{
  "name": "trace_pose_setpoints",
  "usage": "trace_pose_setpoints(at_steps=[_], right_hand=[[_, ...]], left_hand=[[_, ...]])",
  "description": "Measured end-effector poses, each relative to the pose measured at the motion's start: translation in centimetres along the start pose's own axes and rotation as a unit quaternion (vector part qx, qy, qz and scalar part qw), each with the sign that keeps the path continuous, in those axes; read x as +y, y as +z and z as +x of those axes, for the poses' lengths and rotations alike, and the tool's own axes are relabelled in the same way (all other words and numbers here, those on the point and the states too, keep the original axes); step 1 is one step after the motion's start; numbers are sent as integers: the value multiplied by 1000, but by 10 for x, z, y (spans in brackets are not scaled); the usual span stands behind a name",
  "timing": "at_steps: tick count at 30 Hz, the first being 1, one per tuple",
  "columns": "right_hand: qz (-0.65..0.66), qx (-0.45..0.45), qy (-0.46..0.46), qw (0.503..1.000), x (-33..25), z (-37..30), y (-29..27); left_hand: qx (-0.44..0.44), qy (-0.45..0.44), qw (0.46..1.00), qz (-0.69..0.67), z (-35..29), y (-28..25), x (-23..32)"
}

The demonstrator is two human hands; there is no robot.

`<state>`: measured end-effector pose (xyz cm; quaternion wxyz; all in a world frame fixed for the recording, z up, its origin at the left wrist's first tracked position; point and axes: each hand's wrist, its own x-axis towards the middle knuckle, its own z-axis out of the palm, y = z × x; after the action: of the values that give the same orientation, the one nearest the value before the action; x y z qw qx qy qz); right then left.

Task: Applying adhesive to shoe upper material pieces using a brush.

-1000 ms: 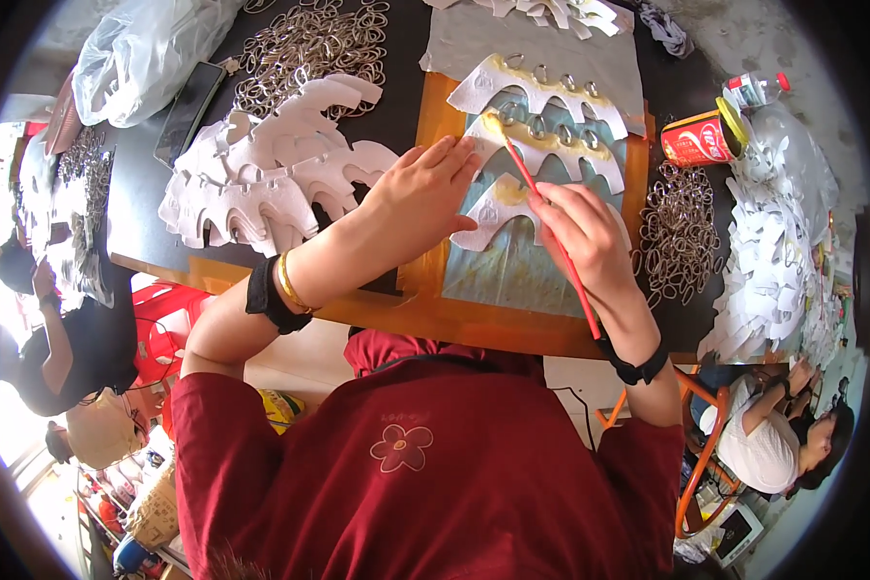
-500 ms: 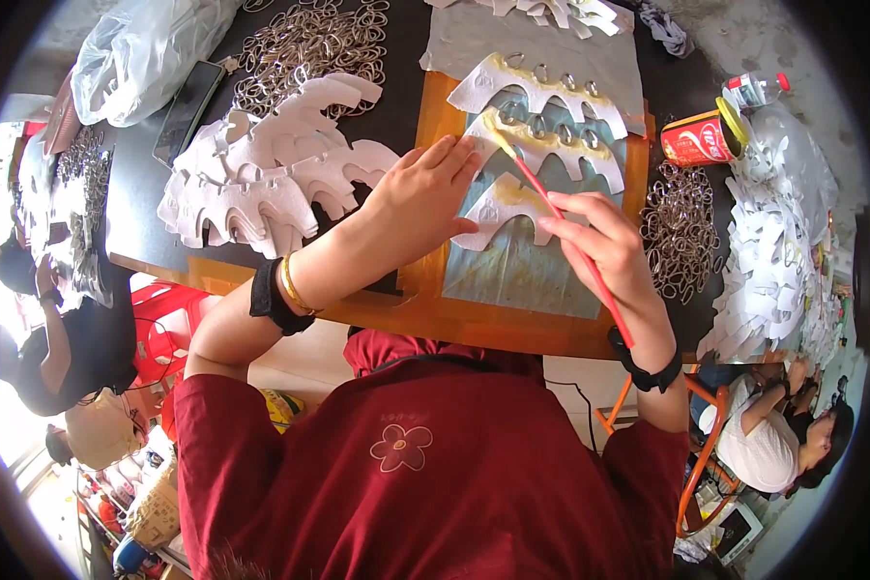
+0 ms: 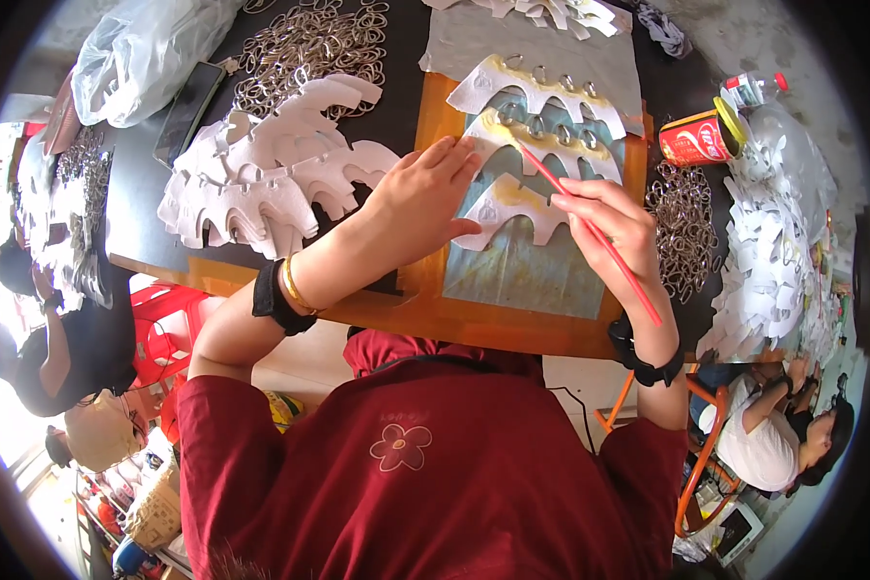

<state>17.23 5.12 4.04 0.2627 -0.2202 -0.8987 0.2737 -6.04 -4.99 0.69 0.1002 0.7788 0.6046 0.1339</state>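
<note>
Dark worktable (image 3: 408, 60). The right hand (image 3: 614, 224) grips a red brush (image 3: 542, 166) on the middle strip (image 3: 556, 148), rings (image 3: 590, 138) set, coating apparently unfinished; the left hand (image 3: 423, 184) lies flat at its left end. Beyond it, the far strip (image 3: 522, 87) looks complete; nearer, the coated strip (image 3: 508, 205) seems ringless.

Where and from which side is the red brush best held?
Likely by the handle of the red brush, pinched partway along from the right, as the right hand does: slim and straight, it slants toward the person's right, clear of the left hand, while its yellowed tip is at the white cut-out.
</note>
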Motion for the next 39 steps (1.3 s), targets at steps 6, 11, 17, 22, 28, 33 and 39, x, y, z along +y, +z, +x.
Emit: trace_pose_setpoints(at_steps=[6,11,17,22,28,33,39], right_hand=[[16,-8,30,999,5,-7,-4],[75,-4,100,992,5,-11,-14],[528,194,320,763,28,-34,-24],[665,223,316,639,28,-52,-38],[250,173,203,931,-26,-79,-26],[14,95,51,994,-37,-68,6],[-5,74,-1,997,-33,-64,12]], left_hand=[[-4,1,1000,-8,1,-1,-1],[0,1,1000,-4,1,0,-1],[2,-2,1000,-8,1,-1,1],[26,-24,997,-72,-2,-10,3],[23,5,990,-137,-30,-16,32],[35,8,992,-121,-34,11,49],[20,1,993,-115,-36,14,47]])
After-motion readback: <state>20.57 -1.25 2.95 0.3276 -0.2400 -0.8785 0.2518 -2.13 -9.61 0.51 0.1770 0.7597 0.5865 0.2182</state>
